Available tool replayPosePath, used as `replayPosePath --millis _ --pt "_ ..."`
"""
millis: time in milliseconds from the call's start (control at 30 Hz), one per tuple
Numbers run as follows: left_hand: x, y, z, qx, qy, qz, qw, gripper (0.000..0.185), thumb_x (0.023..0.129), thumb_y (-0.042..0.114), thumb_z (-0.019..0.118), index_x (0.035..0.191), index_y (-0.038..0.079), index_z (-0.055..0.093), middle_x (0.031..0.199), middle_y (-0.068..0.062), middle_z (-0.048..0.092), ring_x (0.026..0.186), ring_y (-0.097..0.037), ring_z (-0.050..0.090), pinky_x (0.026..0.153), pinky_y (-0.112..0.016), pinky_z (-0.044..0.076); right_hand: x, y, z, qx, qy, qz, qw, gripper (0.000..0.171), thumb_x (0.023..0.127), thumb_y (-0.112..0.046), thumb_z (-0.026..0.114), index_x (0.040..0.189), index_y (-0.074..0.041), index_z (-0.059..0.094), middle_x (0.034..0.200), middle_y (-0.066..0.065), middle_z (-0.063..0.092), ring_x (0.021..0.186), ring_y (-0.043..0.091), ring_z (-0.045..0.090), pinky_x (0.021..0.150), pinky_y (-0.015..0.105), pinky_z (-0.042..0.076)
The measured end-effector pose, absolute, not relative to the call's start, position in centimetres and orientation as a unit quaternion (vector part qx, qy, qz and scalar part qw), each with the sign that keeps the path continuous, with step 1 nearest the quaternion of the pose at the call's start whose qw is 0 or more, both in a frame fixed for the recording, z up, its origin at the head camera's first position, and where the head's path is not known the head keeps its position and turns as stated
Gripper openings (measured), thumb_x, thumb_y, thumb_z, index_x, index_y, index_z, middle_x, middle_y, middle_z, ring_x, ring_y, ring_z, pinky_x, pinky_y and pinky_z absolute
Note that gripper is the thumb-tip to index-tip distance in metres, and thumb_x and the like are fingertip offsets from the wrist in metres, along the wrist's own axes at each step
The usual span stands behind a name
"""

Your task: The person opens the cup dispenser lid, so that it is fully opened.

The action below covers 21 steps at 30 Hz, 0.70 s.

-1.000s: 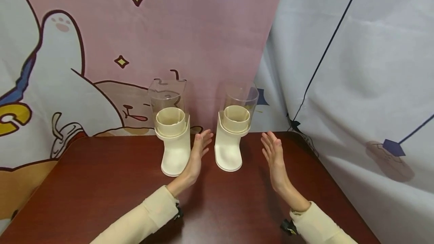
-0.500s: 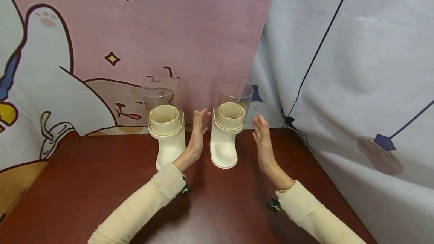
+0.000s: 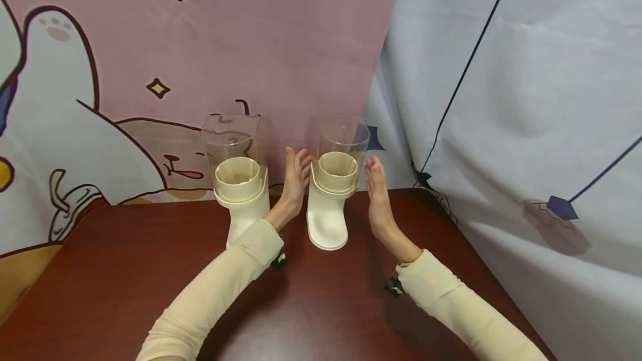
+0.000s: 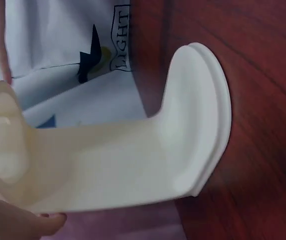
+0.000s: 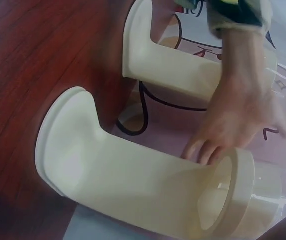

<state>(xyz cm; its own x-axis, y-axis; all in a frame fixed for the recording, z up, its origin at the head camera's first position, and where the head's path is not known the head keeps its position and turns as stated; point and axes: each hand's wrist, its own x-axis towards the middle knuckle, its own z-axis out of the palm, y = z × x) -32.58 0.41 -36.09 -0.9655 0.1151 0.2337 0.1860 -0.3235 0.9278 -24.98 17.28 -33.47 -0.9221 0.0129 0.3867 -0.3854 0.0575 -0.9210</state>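
Two cream stands with a round foot, an upright back and a ring-shaped holder under a clear plastic sleeve stand side by side on the table. My left hand [image 3: 295, 180], fingers straight, is raised between them, close to the left side of the right-hand stand [image 3: 327, 219]. On its other side, my right hand [image 3: 380, 196] is held upright with straight fingers, palm towards the stand. The left-hand stand [image 3: 246, 213] is partly behind my left forearm. In the right wrist view, the left hand's fingertips [image 5: 205, 152] reach the ring's edge; whether they touch cannot be told.
The dark red-brown table [image 3: 321, 305] is shiny. A pink printed cloth [image 3: 281, 43] hangs right behind the stands, and a white cloth [image 3: 521, 99] hangs along the right side. Small black wrist devices [image 3: 393, 287] sit under both cuffs.
Both hands have moved forward and up alongside the right-hand stand, and the right hand has come nearer to it. The view has shifted slightly; the stands seem to stay in place.
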Motion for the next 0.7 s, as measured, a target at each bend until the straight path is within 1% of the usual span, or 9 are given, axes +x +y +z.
replayPosePath --millis 133,233,300,333,400,467,533,567,700 --pt "-33.8 0.6 -36.7 -0.109 -0.577 -0.809 0.02 0.09 0.079 0.075 0.006 0.142 0.013 0.02 0.144 -0.009 0.028 0.134 -0.023 0.023 0.11 -0.045 0.012 -24.5 16.4 -33.2 0.134 -0.713 0.671 0.154 0.077 0.086 -0.065 0.023 0.143 -0.015 0.01 0.149 0.004 0.012 0.137 0.014 0.011 0.112 0.041 0.006" --pt "-34.3 0.8 -37.0 -0.112 -0.59 -0.799 0.027 0.089 0.08 0.074 0.004 0.141 0.012 0.023 0.144 -0.008 0.029 0.135 -0.022 0.022 0.111 -0.043 0.011 -24.1 15.6 -33.0 0.134 -0.717 0.666 0.157 0.078 0.086 -0.066 0.022 0.144 -0.016 0.007 0.15 0.003 0.008 0.137 0.014 0.008 0.112 0.042 0.005" --pt "-34.4 1.0 -37.1 -0.123 -0.593 -0.796 0.017 0.088 0.081 0.072 0.0 0.141 0.012 0.023 0.145 -0.006 0.027 0.136 -0.02 0.019 0.111 -0.041 0.008 -24.0 15.1 -32.8 0.134 -0.719 0.664 0.155 0.076 0.087 -0.064 0.02 0.144 -0.016 0.003 0.15 0.003 0.005 0.137 0.012 0.005 0.112 0.041 0.004" --pt "-34.5 1.1 -37.1 -0.129 -0.591 -0.796 0.011 0.089 0.081 0.072 -0.002 0.137 0.009 0.028 0.145 -0.005 0.027 0.136 -0.019 0.019 0.112 -0.04 0.008 -24.0 14.9 -32.7 0.135 -0.717 0.667 0.152 0.074 0.088 -0.064 0.018 0.144 -0.018 0.004 0.15 0.001 0.005 0.137 0.011 0.005 0.112 0.041 0.003" --pt "-34.4 1.4 -37.2 -0.142 -0.588 -0.796 -0.001 0.086 0.083 0.067 -0.006 0.136 0.009 0.03 0.146 -0.003 0.026 0.136 -0.017 0.018 0.112 -0.038 0.008 -24.1 14.5 -32.5 0.137 -0.705 0.682 0.141 0.069 0.089 -0.062 0.014 0.144 -0.021 0.005 0.15 -0.004 0.005 0.137 0.008 0.004 0.112 0.04 0.002" --pt "-34.2 1.8 -37.3 -0.148 -0.59 -0.794 -0.004 0.083 0.085 0.064 -0.007 0.135 0.01 0.032 0.146 -0.001 0.026 0.136 -0.016 0.018 0.112 -0.037 0.007 -24.2 14.3 -32.4 0.136 -0.693 0.696 0.131 0.065 0.09 -0.061 0.011 0.143 -0.024 0.01 0.149 -0.009 0.008 0.136 0.006 0.003 0.111 0.039 0.0" --pt "-34.0 2.0 -37.4 -0.145 -0.594 -0.791 0.008 0.083 0.085 0.064 -0.006 0.133 0.009 0.035 0.144 -0.001 0.03 0.134 -0.015 0.022 0.111 -0.037 0.009 -24.4 14.2 -32.2 0.135 -0.684 0.706 0.123 0.061 0.09 -0.059 0.008 0.142 -0.028 0.013 0.148 -0.013 0.009 0.136 0.004 0.002 0.111 0.039 -0.003" --pt "-33.8 2.2 -37.4 -0.143 -0.6 -0.787 0.016 0.082 0.086 0.063 -0.006 0.136 0.011 0.032 0.142 -0.002 0.032 0.133 -0.016 0.024 0.111 -0.038 0.01 -24.5 14.2 -32.1 0.133 -0.682 0.709 0.12 0.061 0.09 -0.06 0.007 0.142 -0.029 0.012 0.148 -0.014 0.008 0.136 0.004 0.001 0.111 0.038 -0.004" --pt "-32.5 3.0 -37.2 -0.119 -0.611 -0.782 0.034 0.083 0.084 0.068 0.0 0.133 0.009 0.034 0.136 -0.005 0.036 0.129 -0.017 0.028 0.109 -0.036 0.014 -25.0 14.8 -32.0 0.119 -0.682 0.712 0.121 0.063 0.089 -0.061 0.006 0.143 -0.03 0.007 0.149 -0.014 0.006 0.136 0.003 0.0 0.11 0.037 -0.005"
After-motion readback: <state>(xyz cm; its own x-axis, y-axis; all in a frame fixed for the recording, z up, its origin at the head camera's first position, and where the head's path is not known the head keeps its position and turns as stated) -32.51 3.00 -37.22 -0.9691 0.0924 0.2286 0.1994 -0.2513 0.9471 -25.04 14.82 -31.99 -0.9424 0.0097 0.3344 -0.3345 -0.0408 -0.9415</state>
